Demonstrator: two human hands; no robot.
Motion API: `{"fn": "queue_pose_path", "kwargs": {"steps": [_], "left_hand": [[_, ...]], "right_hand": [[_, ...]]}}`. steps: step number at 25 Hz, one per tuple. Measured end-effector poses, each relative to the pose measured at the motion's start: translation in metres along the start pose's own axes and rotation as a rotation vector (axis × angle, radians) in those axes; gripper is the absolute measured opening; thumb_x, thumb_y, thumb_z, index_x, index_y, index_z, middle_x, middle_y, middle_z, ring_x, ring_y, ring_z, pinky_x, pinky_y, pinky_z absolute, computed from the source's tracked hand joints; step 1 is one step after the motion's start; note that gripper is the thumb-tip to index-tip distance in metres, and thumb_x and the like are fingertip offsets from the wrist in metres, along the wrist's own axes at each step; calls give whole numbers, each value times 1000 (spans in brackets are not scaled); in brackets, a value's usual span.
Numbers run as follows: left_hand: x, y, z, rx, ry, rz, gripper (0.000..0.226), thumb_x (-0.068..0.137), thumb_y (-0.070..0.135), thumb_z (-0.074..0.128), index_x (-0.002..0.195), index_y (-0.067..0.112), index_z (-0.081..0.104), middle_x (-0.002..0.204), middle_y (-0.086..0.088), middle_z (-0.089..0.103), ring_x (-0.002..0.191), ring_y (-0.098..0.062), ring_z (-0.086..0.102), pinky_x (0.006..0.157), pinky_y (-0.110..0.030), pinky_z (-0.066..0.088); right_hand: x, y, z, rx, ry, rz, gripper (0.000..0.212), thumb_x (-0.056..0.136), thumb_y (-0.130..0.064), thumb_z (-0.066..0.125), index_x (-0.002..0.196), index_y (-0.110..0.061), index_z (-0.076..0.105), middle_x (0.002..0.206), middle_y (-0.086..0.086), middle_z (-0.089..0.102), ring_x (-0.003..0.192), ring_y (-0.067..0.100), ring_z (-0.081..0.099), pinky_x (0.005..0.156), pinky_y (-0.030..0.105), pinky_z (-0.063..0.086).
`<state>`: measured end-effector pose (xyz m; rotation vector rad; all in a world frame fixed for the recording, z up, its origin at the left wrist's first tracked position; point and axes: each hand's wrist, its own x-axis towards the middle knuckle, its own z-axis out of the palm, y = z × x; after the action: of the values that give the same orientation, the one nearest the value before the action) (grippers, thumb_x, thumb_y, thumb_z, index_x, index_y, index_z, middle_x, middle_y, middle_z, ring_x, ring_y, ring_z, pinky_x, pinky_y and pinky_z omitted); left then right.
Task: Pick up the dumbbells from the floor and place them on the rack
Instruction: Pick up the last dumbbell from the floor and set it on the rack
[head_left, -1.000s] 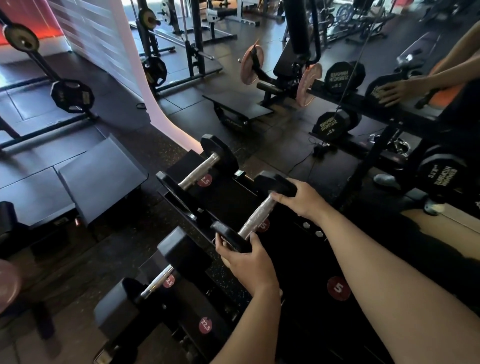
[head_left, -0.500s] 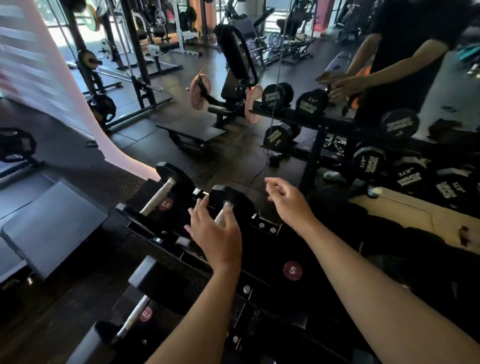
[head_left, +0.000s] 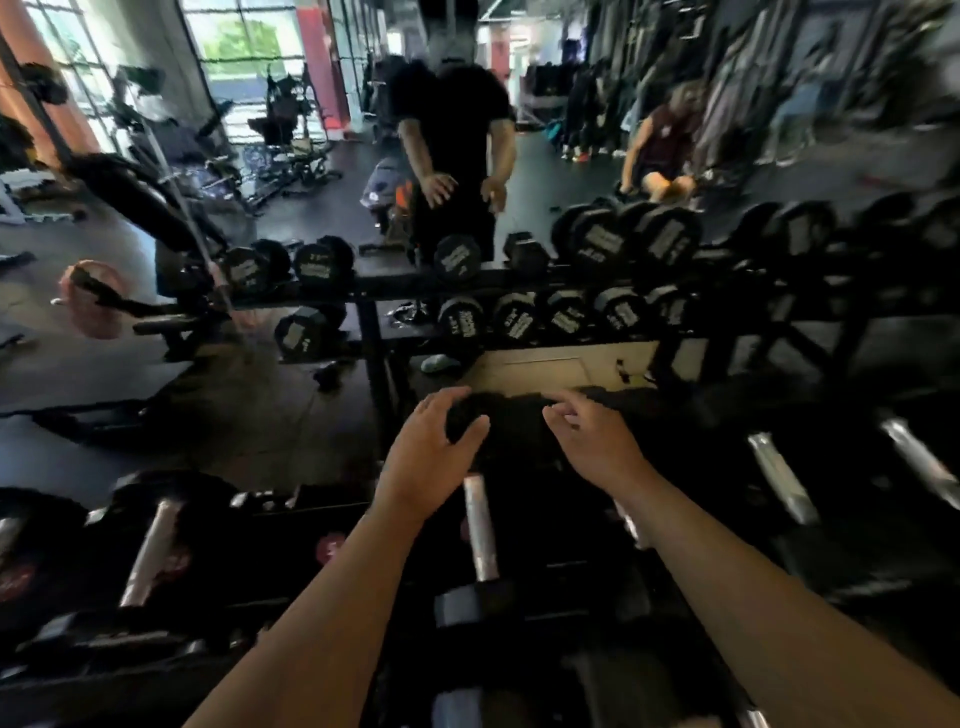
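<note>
A black dumbbell with a chrome handle (head_left: 480, 530) lies on the dark rack (head_left: 291, 519) right below me, pointing away. My left hand (head_left: 431, 457) is cupped over its far head with fingers and thumb spread; the blur hides whether it touches. To the right of that head, my right hand (head_left: 592, 441) hovers with its fingers apart and nothing in it. The whole view is smeared by motion.
More chrome-handled dumbbells rest on the rack at the left (head_left: 150, 551) and right (head_left: 779, 478). Ahead, what looks like a mirror shows tiers of black dumbbells (head_left: 597, 244) and a person in black (head_left: 457, 156). A bench and plates (head_left: 93, 301) stand at the left.
Both hands were gripping the dumbbell's ends on the rack. The right hand then let go, the left loosened to a cupped hold, and my view swung up and to the right.
</note>
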<state>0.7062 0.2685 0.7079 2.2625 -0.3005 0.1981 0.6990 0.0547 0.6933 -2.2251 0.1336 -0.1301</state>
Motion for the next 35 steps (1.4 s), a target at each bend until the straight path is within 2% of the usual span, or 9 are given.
{"fn": "queue_pose_path", "kwargs": {"steps": [5,9,11,14,17,22,26,29,35], "left_hand": [[-51,152,128,90,-306,288,53,92,55,56,140,32,50,135,10,54,125,-11,52,104,-37,45],[-112,271,224,122,-490,554,58,93,55,55,145,31,45,143,10,49,127,-12,50,105,-39,44],[-173,354,296,207,-637,798,61,93,55,53,146,27,45,144,8,49,129,-16,50,106,-40,43],[-217,407,339,235,-682,995,61,92,55,52,145,26,45,144,6,49,133,-17,47,109,-38,38],[-291,473,393,212,-794,1176,60,94,51,53,147,25,44,146,6,47,135,-18,44,110,-38,36],[-410,553,467,217,-954,1493,62,95,47,56,150,24,39,151,4,44,138,-18,41,111,-37,33],[-474,580,518,189,-1084,1558,64,95,48,56,150,24,38,151,2,43,136,-23,43,109,-43,37],[-516,588,560,204,-1153,1648,65,94,50,56,150,24,38,151,1,43,137,-24,42,112,-47,33],[-610,580,638,403,-1247,1769,72,93,55,53,155,29,28,160,-3,29,150,-31,19,119,-54,19]], "right_hand": [[-133,110,-163,-41,212,179,43,107,-47,42,144,-30,55,139,0,65,130,19,59,92,28,43],[-262,183,-275,-137,370,321,44,107,-44,43,146,-26,54,142,4,64,133,23,58,102,35,46],[-365,236,-339,-221,521,457,44,107,-44,43,145,-25,54,140,6,65,132,26,58,103,37,46],[-432,260,-377,-253,544,534,46,106,-47,43,146,-27,52,142,8,64,132,28,58,106,41,48],[-532,290,-418,-273,679,653,48,105,-47,44,147,-26,51,143,7,63,133,28,57,106,44,48],[-681,335,-441,-281,883,922,50,102,-49,48,147,-27,49,144,5,62,131,27,58,105,46,50],[-760,359,-433,-269,958,1127,51,100,-43,53,148,-27,48,143,7,61,131,31,57,105,48,49],[-800,374,-417,-272,1001,1278,50,99,-40,55,148,-28,47,141,9,57,129,35,55,103,48,49],[-865,431,-375,-206,1013,1449,52,101,-38,53,151,-27,43,145,9,51,130,34,52,103,49,49]]}}
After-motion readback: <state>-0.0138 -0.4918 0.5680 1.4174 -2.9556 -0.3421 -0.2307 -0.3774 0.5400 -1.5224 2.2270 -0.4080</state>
